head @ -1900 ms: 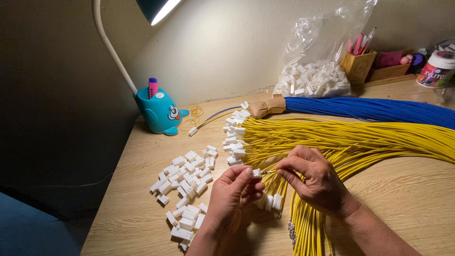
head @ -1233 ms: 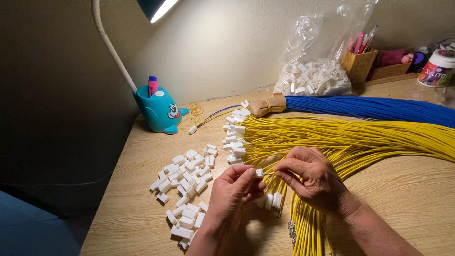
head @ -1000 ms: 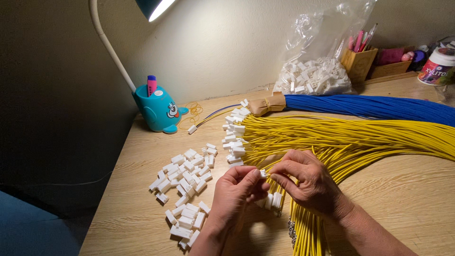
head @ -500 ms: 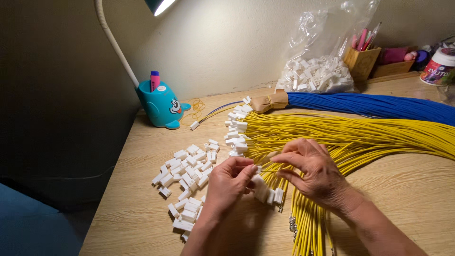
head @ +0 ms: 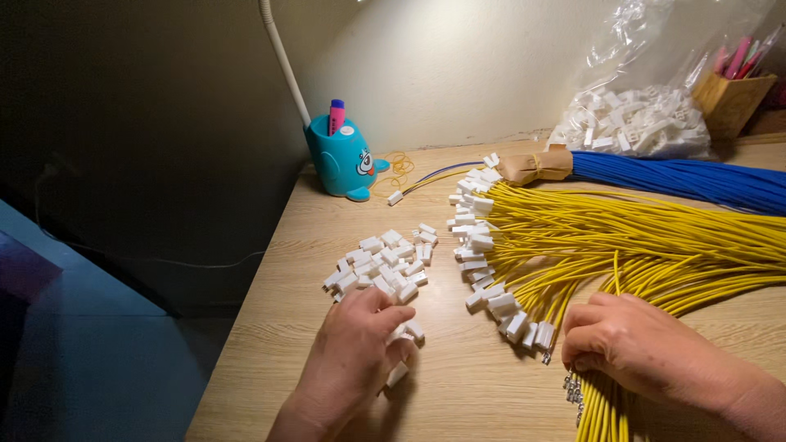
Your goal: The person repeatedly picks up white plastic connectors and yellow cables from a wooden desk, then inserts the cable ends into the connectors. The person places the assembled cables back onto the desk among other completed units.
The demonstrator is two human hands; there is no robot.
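Head view, looking down on a wooden tabletop (head: 458,393). Left hand (head: 352,360) curled palm-down over the near edge of a heap of small white connectors (head: 381,266), fingers closing on one or two, grip itself hidden. Heap toward 12 o'clock from that hand, touching it. Right hand (head: 634,344) at 3 o'clock, loosely cupped on the yellow wires (head: 655,245), bare metal tips just beneath. Wires' long axis running 9 to 3 o'clock, capped ends nearer the left hand. Blue wire bundle (head: 696,180) beyond, at 1 o'clock.
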